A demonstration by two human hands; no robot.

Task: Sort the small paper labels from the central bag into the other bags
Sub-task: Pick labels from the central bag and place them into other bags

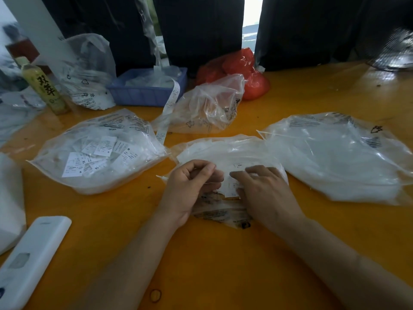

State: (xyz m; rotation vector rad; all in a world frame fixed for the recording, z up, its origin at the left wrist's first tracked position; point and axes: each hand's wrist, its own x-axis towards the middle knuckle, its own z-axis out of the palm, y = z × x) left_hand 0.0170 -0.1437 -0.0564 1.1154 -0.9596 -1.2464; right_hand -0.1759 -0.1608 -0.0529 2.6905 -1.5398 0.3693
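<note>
The central clear bag [223,153] lies on the orange table with white paper labels inside. My left hand [190,189] pinches the bag's open plastic edge between thumb and fingers. My right hand [266,193] rests at the bag's mouth, its fingers on a small white label [231,189]. A clear bag [96,153] full of labels marked S, M and XL lies to the left. Another full clear bag [339,157] lies to the right. A crumpled clear bag [207,108] stands behind the central one.
A blue tray [145,90] with a long label strip [167,108] sits at the back. A red bag [243,72], a green bottle [44,88], a white remote [31,260], a rubber band [155,295] and a fan [393,52] are also on or near the table.
</note>
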